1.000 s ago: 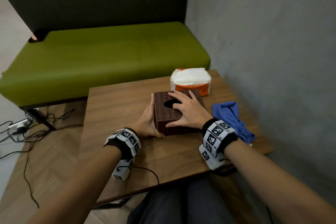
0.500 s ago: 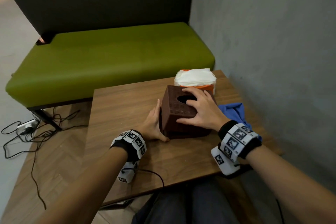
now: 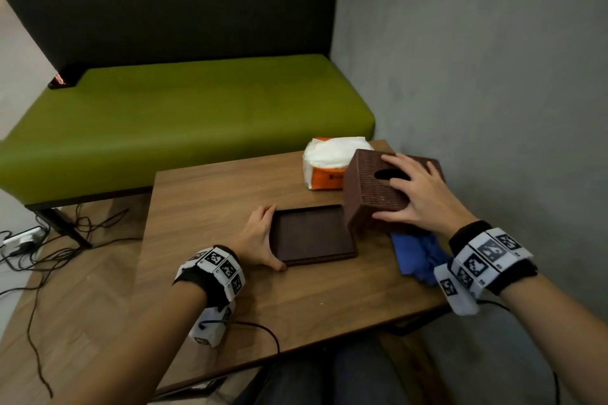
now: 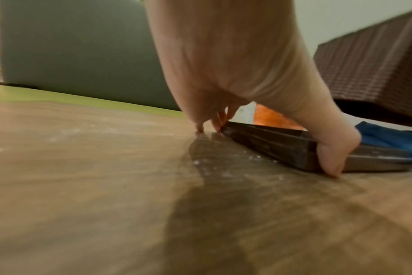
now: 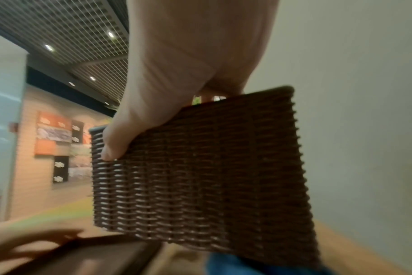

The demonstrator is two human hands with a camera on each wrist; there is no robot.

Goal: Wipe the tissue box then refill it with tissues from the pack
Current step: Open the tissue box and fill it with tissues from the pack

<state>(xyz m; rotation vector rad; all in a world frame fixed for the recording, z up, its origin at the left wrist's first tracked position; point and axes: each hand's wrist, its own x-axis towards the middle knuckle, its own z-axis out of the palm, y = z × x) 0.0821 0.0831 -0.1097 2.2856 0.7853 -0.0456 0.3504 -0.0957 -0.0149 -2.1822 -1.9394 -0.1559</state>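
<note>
The brown woven tissue box cover (image 3: 371,189) (image 5: 200,178) is lifted off and tilted in the air at the table's right, above the blue cloth (image 3: 418,255). My right hand (image 3: 418,194) grips it from the top, thumb on its near side. Its flat brown base tray (image 3: 312,235) (image 4: 282,145) lies on the wooden table (image 3: 230,194). My left hand (image 3: 260,240) holds the tray's left edge, fingers at the far corner and thumb at the near corner. The orange and white tissue pack (image 3: 329,161) sits behind.
A green bench (image 3: 184,115) runs beyond the table's far edge, and a grey wall (image 3: 493,76) stands close on the right. Cables (image 3: 49,240) lie on the floor at the left. My legs are under the table's near edge.
My right hand lifted the woven cover off the base and carried it up and right over the blue cloth. The left hand stayed at the left side, now holding the uncovered tray.
</note>
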